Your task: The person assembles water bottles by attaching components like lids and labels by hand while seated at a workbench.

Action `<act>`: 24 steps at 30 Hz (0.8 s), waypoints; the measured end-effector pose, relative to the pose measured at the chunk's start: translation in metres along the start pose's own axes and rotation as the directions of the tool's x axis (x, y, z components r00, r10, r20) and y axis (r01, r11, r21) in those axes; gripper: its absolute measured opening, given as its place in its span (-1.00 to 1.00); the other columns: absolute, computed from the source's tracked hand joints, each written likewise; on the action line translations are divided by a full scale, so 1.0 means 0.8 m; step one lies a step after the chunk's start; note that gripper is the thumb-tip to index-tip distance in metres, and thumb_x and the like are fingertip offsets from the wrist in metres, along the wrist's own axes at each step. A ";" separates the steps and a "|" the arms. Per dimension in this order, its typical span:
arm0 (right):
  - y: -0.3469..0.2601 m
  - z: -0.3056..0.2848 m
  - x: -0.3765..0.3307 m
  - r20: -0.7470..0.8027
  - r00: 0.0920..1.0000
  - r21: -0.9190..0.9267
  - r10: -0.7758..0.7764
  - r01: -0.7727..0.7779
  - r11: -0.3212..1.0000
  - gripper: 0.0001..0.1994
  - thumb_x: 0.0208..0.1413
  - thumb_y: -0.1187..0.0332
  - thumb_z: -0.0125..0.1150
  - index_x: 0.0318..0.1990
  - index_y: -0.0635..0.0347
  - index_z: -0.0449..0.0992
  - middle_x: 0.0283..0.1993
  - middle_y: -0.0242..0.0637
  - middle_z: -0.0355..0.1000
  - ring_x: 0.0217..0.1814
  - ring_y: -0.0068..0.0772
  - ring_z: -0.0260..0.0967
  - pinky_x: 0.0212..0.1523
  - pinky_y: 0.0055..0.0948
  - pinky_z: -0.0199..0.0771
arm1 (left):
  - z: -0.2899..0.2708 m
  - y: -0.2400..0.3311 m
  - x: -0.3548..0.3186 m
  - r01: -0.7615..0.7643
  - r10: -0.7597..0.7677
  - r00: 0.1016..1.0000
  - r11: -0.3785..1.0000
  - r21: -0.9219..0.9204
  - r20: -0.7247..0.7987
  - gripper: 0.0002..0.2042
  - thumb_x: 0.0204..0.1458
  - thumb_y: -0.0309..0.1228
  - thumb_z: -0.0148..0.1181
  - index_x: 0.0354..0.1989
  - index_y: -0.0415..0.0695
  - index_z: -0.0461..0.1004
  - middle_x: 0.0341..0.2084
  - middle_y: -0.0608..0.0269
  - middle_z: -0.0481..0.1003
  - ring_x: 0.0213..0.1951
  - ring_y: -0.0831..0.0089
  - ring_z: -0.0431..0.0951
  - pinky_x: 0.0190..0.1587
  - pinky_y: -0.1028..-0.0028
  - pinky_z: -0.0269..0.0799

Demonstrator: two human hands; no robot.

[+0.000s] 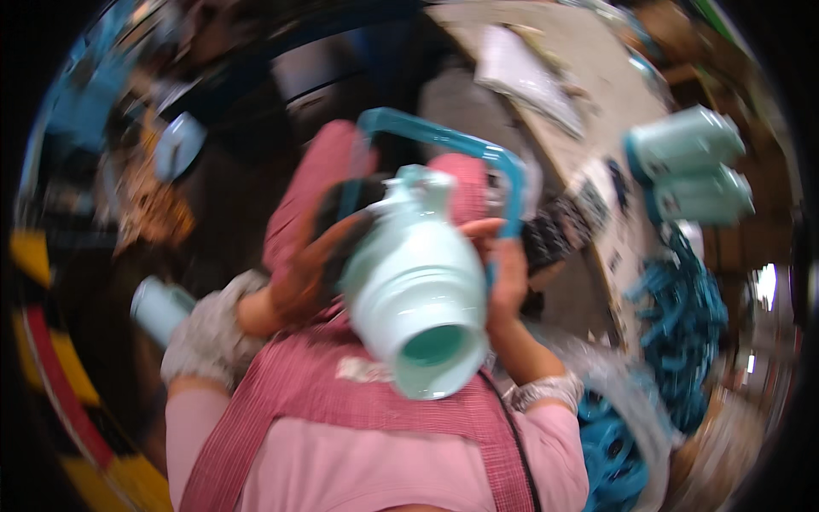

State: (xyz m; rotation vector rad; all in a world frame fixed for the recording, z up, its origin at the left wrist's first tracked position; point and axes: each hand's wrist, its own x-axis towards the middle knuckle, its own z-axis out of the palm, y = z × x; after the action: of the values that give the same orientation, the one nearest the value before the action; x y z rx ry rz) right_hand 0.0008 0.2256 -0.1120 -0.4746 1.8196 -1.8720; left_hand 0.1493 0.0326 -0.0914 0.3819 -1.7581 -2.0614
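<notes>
- A cluttered, blurred workshop with a grey bench [597, 94] running along the upper right; papers [529, 72] lie near its far edge.
- A heap of blue plastic handles [682, 324] sits below the bench's near edge, at the right.
- Two pale green jugs [695, 166] lie side by side by the bench's right edge.
- A pale green jug [418, 290] is held up over the lap, off the bench, its open mouth facing the camera.
- A blue handle [444, 141] arches over the jug's far end.
- The left hand [307, 264] is wrapped around the jug's left side.
- The right hand [508, 264] presses the jug's right side, fingers closed on the handle's end.
</notes>
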 end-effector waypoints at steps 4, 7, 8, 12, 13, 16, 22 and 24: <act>-0.013 0.006 0.008 0.228 0.862 0.161 -0.452 0.425 0.891 -0.51 0.20 -0.02 -0.21 -0.11 0.35 0.22 -0.23 -0.11 0.34 -0.15 -0.36 0.30 -0.04 -0.38 0.25 | 0.010 0.010 0.010 -0.469 0.464 0.883 0.878 0.097 0.073 -0.66 0.00 -0.54 -0.01 0.00 -0.30 0.26 -0.09 -0.08 0.35 -0.02 0.19 0.40 0.01 0.27 0.36; -0.026 0.001 0.048 0.438 0.654 0.261 -0.617 0.564 0.783 -0.45 0.18 -0.05 -0.17 0.02 0.34 0.24 -0.11 -0.15 0.32 -0.01 -0.30 0.24 0.07 -0.34 0.16 | -0.013 0.017 0.046 -0.589 0.547 0.805 0.780 0.211 0.228 -0.62 0.06 -0.39 -0.03 0.02 -0.33 0.22 -0.11 -0.13 0.36 -0.14 0.14 0.48 -0.11 0.27 0.44; -0.040 0.008 0.075 0.458 0.637 0.232 -0.620 0.588 0.775 -0.46 0.18 -0.05 -0.17 0.05 0.30 0.25 -0.05 -0.15 0.30 0.05 -0.31 0.20 0.11 -0.35 0.12 | -0.026 0.025 0.054 -0.601 0.550 0.798 0.754 0.263 0.247 -0.64 0.06 -0.40 -0.03 0.01 -0.33 0.23 -0.10 -0.12 0.36 -0.14 0.14 0.48 -0.12 0.28 0.44; -0.049 0.038 0.197 0.360 0.518 -0.112 -0.776 0.850 0.515 -0.57 0.16 0.02 -0.09 0.00 0.16 0.35 -0.01 -0.18 0.32 0.04 -0.37 0.25 0.07 -0.37 0.20 | -0.081 0.055 0.111 -0.529 0.539 0.842 0.829 0.182 -0.004 -0.68 0.06 -0.48 -0.02 -0.01 -0.32 0.29 -0.07 -0.05 0.36 -0.14 0.17 0.49 -0.14 0.33 0.45; -0.063 0.036 0.213 0.529 0.657 -0.069 -0.537 0.664 0.745 -0.61 0.16 0.08 -0.07 -0.03 0.18 0.37 -0.06 -0.19 0.35 -0.06 -0.36 0.30 -0.02 -0.35 0.28 | -0.096 0.067 0.129 -0.513 0.522 0.843 0.853 0.099 -0.129 -0.69 0.06 -0.50 -0.01 -0.01 -0.31 0.31 -0.06 -0.03 0.36 -0.14 0.17 0.49 -0.14 0.35 0.46; -0.065 0.015 0.322 0.322 0.880 0.036 -0.350 0.359 0.933 -0.75 0.13 0.27 -0.04 -0.18 0.24 0.44 -0.27 -0.23 0.45 -0.32 -0.37 0.39 -0.30 -0.30 0.41 | -0.126 0.069 0.183 -0.501 0.485 0.856 0.864 -0.055 -0.180 -0.72 0.06 -0.55 -0.01 -0.03 -0.30 0.35 -0.03 0.02 0.35 -0.13 0.19 0.49 -0.16 0.39 0.46; -0.129 -0.289 0.421 -0.427 0.511 -0.623 -0.746 0.431 0.653 -0.75 0.03 0.31 0.04 -0.19 0.26 0.48 -0.26 -0.16 0.48 -0.28 -0.34 0.41 -0.24 -0.25 0.41 | -0.210 -0.123 -0.027 -0.015 0.270 0.890 0.821 0.570 -0.366 -0.65 -0.11 -0.65 0.02 -0.07 -0.25 0.44 -0.04 0.13 0.43 0.08 0.32 0.33 0.18 0.37 0.11; -0.143 -0.390 0.443 -0.249 0.390 -0.906 -0.887 0.228 0.355 -0.75 0.00 0.33 0.07 -0.20 0.26 0.49 -0.26 -0.14 0.49 -0.27 -0.33 0.42 -0.21 -0.23 0.41 | -0.264 -0.222 -0.186 0.466 -0.090 0.735 0.786 0.405 -0.672 -0.69 -0.05 -0.62 0.01 -0.08 -0.25 0.45 -0.10 0.13 0.46 -0.03 0.34 0.43 0.08 0.41 0.26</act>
State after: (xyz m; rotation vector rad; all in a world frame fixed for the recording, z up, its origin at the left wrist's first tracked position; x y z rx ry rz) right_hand -0.4767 0.2845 -0.0448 -0.9427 3.5260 -1.6837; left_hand 0.3545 -0.0596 -0.3097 1.4305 -1.8754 -1.2665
